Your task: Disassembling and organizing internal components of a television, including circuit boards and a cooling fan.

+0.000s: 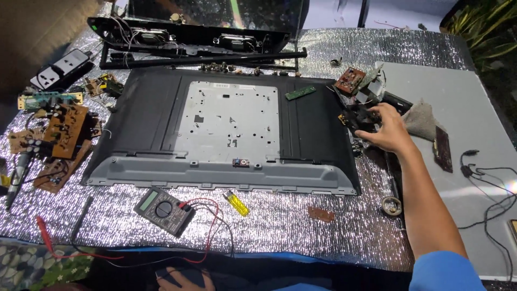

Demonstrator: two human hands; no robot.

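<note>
Right hand [389,129] reaches out over the right edge of the opened TV back panel [226,134], fingers spread and curled down onto a black part [358,119] lying just off the panel's right corner; fingertips touch it, but whether they've closed on it I cannot tell. Left hand [180,277] sits low at the near edge of the bench [301,226], mostly in shadow, its grip state cannot be told, nothing seen in it

The black part lies among clutter: a small brown circuit board [350,80] just behind it, a grey rag [423,119] just to its right, loose wires around. A green strip board [300,92] rests on the panel near the top right

My read: this grab goes best from the solid edges of the black part, not by any wires hanging off it, and with a straight lift so nothing snags on the brown circuit board or drags the rag. Risk is pulling a neighbour along, things sit very close there

Elsewhere: multimeter [163,209] with red and black leads near the front, yellow lighter [236,203] beside it, stack of brown boards [59,134] on the left, power strip [62,67] far left, black front frame [188,37] with speakers behind the panel. All well apart from the reaching hand
</note>
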